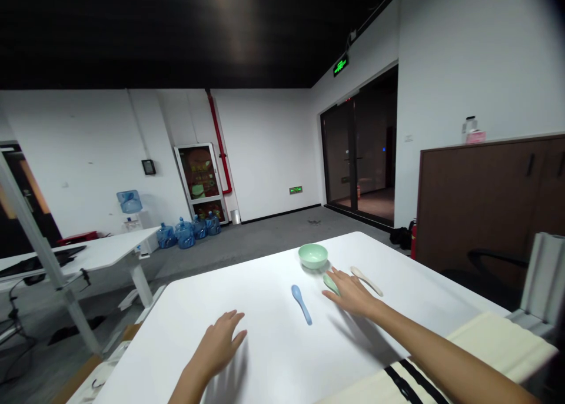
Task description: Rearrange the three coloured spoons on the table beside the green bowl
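Note:
On the white table [247,286] stand a pale green ceramic bowl [313,255] and several spoons. My right hand [351,292] lies spread, palm down, over a pale green spoon [331,284], covering part of it. A cream spoon [366,280] lies just past my fingers on the right, and a blue spoon [301,304] lies to their left. My left hand [218,342] rests open near the table's near edge, touching nothing but perhaps the tabletop. The blue spoon is its nearest object.
A cream cloth with black stripes [485,345] lies at the table's lower right corner. A dark chair [485,268] and a brown cabinet [477,204] stand to the right. A white desk [88,257] stands at the left, with blue water jugs [185,233] beyond.

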